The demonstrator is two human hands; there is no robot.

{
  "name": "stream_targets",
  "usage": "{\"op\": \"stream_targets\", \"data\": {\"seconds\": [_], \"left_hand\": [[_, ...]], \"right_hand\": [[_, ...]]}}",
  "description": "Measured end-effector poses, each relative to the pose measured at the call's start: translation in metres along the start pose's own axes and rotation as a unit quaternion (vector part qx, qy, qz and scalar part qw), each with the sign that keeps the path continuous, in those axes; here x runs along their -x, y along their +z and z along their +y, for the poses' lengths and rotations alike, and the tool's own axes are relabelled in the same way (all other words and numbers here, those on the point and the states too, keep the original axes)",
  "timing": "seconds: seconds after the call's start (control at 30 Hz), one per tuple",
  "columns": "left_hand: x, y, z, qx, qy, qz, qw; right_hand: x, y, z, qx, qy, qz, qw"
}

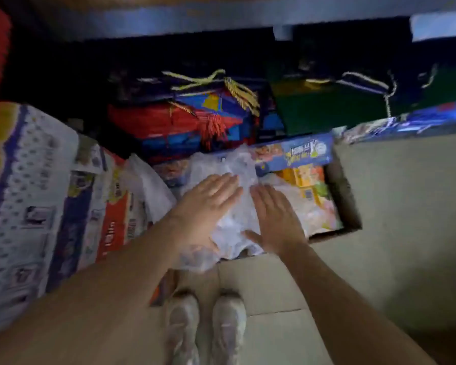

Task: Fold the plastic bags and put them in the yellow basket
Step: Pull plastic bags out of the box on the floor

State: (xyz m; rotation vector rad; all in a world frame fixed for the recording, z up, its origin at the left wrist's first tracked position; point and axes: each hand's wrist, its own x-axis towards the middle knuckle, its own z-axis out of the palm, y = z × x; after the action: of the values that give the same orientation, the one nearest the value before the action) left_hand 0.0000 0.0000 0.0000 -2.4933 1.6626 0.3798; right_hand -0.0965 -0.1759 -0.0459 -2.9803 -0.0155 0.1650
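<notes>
**Both hands flat on a crumpled plastic bag over a cardboard box**

The left hand (208, 204) and the right hand (275, 218) lie palm-down on a clear, crumpled plastic bag (233, 196), fingers straight and close together, thumbs held out to the side. The bag runs between and under both palms: its far end bunches up beyond the fingertips, and its near end hangs past the left wrist over the near edge of the cardboard box (345, 196). Neither hand pinches the film; they press it flat.

The open box stands on the pale floor (406, 206) and holds colourful printed packaging (308, 188), with a blue printed flap (298, 154) raised along its far edge. The bag covers the box's left part. Another white plastic bag (150, 191) lies at the left edge of the box, against a large printed carton (45, 196).

Beyond the box, in shadow, sit a red-and-blue woven bag (195, 122) with yellow cords and a green bag (327, 111). A pair of pale shoes (206, 327) shows at the near edge. No yellow basket can be made out.
</notes>
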Motion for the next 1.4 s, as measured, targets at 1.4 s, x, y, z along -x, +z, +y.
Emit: {"op": "stream_targets", "data": {"seconds": [1.4], "left_hand": [[-0.019,0.074,0.001,-0.021,-0.081,0.025,0.996]], "right_hand": [[-0.001,0.057,0.048,0.050,-0.030,-0.097,0.994]]}}
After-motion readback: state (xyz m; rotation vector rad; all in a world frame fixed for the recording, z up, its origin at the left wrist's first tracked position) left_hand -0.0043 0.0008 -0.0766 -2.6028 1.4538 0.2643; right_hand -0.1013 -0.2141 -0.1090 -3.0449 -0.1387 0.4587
